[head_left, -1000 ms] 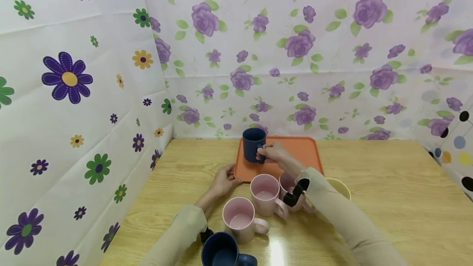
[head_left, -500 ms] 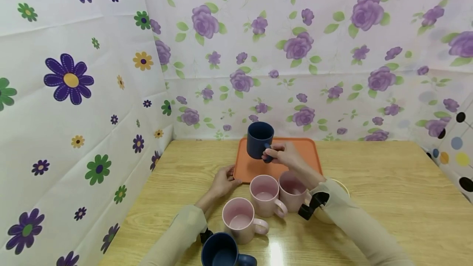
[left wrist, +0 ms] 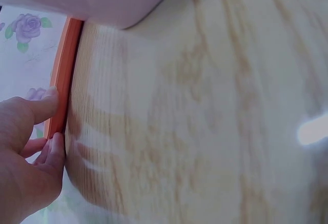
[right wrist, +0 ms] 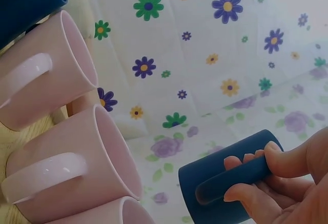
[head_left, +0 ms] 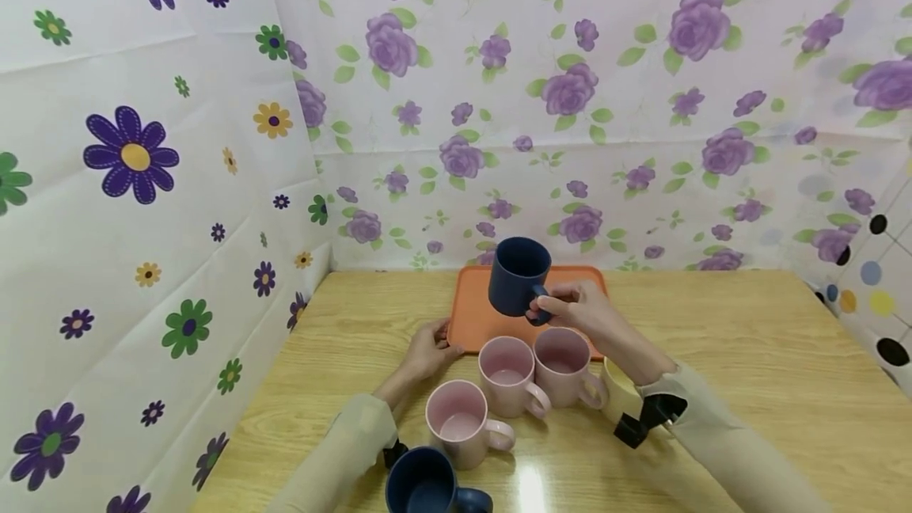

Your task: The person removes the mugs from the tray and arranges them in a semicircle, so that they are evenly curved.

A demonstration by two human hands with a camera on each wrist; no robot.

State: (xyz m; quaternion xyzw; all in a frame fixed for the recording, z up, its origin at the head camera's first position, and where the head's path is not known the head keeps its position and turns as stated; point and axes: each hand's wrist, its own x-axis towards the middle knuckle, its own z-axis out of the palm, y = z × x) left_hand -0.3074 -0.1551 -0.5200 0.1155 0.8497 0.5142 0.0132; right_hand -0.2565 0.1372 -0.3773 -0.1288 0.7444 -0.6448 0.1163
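My right hand [head_left: 580, 309] pinches the handle of a dark blue mug [head_left: 518, 275], which it holds up over the orange tray [head_left: 470, 315]. In the right wrist view the thumb and fingers close round that blue mug's handle [right wrist: 230, 180]. My left hand [head_left: 426, 351] grips the tray's near left corner; the left wrist view shows thumb and fingers at the orange rim [left wrist: 62, 75]. Three pink mugs stand in front of the tray: a left one [head_left: 456, 430], a middle one [head_left: 502, 386] and a right one [head_left: 559, 378].
Another blue mug [head_left: 420, 489] stands at the bottom of the head view, by the left sleeve. A yellow mug [head_left: 620, 394] is partly hidden behind my right wrist. Flower-printed sheets [head_left: 499, 117] border the wooden table [head_left: 698, 315] at the back and left.
My right hand has lifted the blue mug from the tray's left part and carried it to the right and nearer. My left hand stays at the tray's corner.
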